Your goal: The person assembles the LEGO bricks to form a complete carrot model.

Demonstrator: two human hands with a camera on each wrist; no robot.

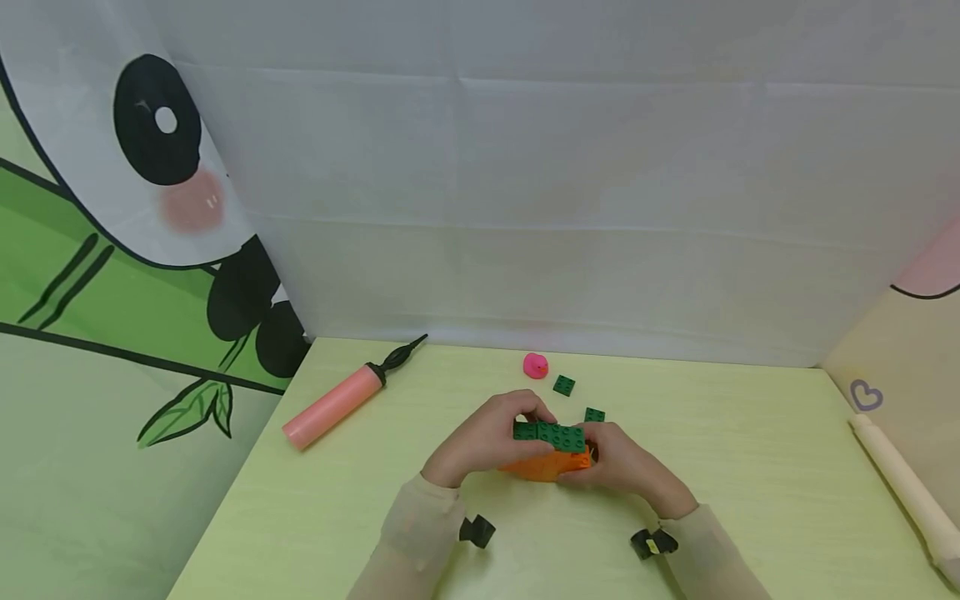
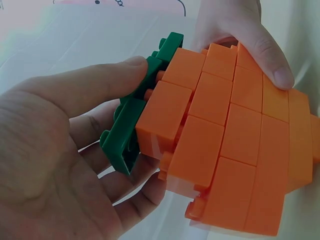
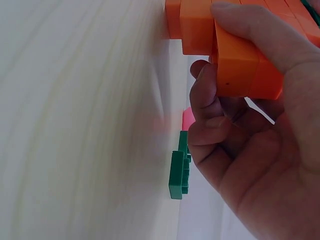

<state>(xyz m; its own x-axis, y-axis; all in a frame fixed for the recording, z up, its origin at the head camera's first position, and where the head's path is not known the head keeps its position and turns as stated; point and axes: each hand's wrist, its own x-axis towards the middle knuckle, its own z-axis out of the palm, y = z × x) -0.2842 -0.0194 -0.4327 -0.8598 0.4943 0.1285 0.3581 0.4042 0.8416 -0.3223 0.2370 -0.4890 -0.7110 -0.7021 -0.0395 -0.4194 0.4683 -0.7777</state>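
A stepped block build of orange bricks (image 1: 542, 468) is held between both hands, a little above the table's front half. Along one of its ends sits a row of green bricks (image 1: 562, 436), seen slightly tilted with a gap to the orange studs in the left wrist view. My left hand (image 1: 489, 435) pinches these green bricks (image 2: 124, 131), thumb on one side and fingers on the other. The right hand (image 1: 624, 463) grips the orange bricks from the right, its thumb lying flat across them (image 3: 237, 65) with the fingers curled beneath.
Beyond the hands lie two loose green bricks, one nearer (image 1: 594, 415) and one farther (image 1: 564, 385), beside a small pink toy (image 1: 536, 366). A pink hand pump (image 1: 336, 408) with a black nozzle lies at the left. A pale roll (image 1: 903, 492) runs along the right edge.
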